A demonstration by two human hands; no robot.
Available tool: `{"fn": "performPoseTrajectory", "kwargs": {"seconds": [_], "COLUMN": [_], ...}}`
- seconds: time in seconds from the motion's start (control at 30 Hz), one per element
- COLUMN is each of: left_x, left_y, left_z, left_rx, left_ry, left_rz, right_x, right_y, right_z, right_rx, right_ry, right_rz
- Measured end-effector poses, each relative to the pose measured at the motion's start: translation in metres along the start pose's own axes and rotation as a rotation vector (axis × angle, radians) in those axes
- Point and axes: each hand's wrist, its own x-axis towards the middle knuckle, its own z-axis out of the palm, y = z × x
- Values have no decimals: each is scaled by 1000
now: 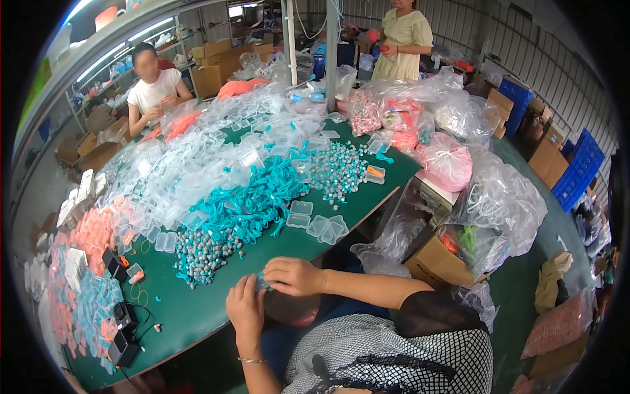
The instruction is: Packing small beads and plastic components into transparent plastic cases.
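Note:
At the table's near edge, my left hand and my right hand are close together, with fingers closed on a small clear plastic case that looks teal inside. The fingers cover most of it. Just beyond lies a pile of small grey and teal beads or plugs. Behind that pile is a heap of teal cords. Several clear cases lie to the right of the cords, one separate case to the left.
The green table carries a big mound of clear cases, orange pieces and black boxes. Bulging plastic bags and a cardboard box stand at right. One person sits across the table; another stands behind.

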Motion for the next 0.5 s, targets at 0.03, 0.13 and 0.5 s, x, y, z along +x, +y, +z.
{"fn": "performPoseTrajectory", "kwargs": {"seconds": [0.03, 0.13, 0.5], "left_x": [-1, -2, -3], "left_y": [-1, -3, -5], "left_z": [1, 4, 7], "left_rx": [0, 5, -39], "left_ry": [0, 20, 28], "left_rz": [-3, -1, 10], "right_x": [0, 0, -2], "right_y": [0, -1, -1], "right_z": [0, 0, 1], "right_rx": [-2, 3, 20], "right_ry": [-12, -28, -52], "right_rz": [4, 35, 153]}}
